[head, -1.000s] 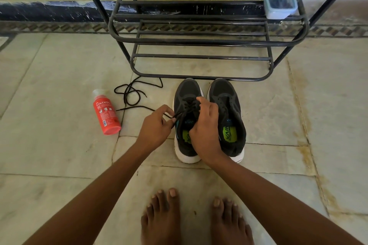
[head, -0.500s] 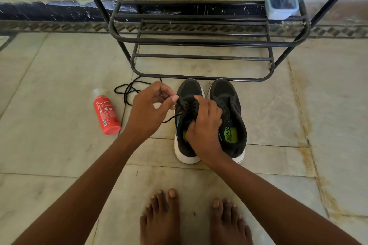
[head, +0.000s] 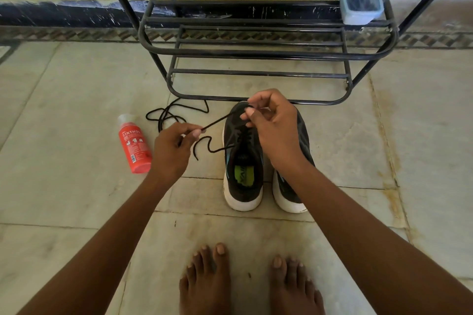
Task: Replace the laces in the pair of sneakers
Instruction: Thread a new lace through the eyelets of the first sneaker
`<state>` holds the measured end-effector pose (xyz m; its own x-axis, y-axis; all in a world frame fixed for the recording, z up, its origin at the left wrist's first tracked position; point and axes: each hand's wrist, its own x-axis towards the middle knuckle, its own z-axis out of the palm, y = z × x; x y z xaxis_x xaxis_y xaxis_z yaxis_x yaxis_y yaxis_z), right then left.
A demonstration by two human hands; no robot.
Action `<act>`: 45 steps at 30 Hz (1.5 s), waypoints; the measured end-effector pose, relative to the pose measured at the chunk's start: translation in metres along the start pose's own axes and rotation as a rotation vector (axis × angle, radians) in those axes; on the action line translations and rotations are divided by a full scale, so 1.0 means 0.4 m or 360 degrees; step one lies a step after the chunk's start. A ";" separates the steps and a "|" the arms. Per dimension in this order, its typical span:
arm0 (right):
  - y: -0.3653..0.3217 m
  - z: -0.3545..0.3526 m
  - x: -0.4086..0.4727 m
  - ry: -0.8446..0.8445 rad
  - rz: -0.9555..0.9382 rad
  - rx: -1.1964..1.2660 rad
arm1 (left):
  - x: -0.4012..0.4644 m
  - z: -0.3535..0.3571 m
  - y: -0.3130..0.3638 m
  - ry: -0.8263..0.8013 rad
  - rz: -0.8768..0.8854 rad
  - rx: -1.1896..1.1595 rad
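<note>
Two black sneakers with white soles stand side by side on the floor, toes toward the rack: the left sneaker (head: pixel 243 161) and the right sneaker (head: pixel 289 194), mostly hidden by my right arm. A black lace (head: pixel 217 120) runs from the left sneaker's eyelets. My left hand (head: pixel 171 151) pinches one stretch of it left of the shoe. My right hand (head: pixel 271 123) pinches the lace above the toe end. The lace's other end (head: pixel 204 146) curls loose on the floor. A second black lace (head: pixel 169 115) lies tangled on the floor behind my left hand.
A red Cinthol bottle (head: pixel 133 146) lies on the tiled floor at the left. A black metal shoe rack (head: pixel 256 54) stands just behind the sneakers, with a lidded plastic box (head: pixel 361 2) on its right side. My bare feet (head: pixel 245 281) are at the bottom.
My right hand has risen from the shoe's tongue to above its toe, drawing the lace out. My left hand shifted left and holds the lace taut between both hands.
</note>
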<state>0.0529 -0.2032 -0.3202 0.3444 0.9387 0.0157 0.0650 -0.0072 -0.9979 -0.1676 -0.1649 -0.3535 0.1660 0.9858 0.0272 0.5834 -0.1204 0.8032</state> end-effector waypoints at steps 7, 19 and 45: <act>0.031 -0.014 0.002 0.0178 -0.0002 -0.0364 | -0.031 0.003 -0.032 -0.0136 -0.0194 0.0393; 0.051 -0.031 -0.080 -0.0355 0.0205 -0.1199 | -0.022 0.075 0.124 -0.0143 -0.0061 -0.0179; 0.088 -0.042 -0.088 -0.0162 0.0407 -0.0919 | -0.029 0.183 0.174 -0.0301 -0.0041 0.0339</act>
<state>0.0587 -0.2423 -0.3549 0.3271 0.9105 -0.2528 0.4963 -0.3932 -0.7740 -0.0708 -0.1933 -0.3413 0.2826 0.9519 -0.1188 0.7397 -0.1374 0.6587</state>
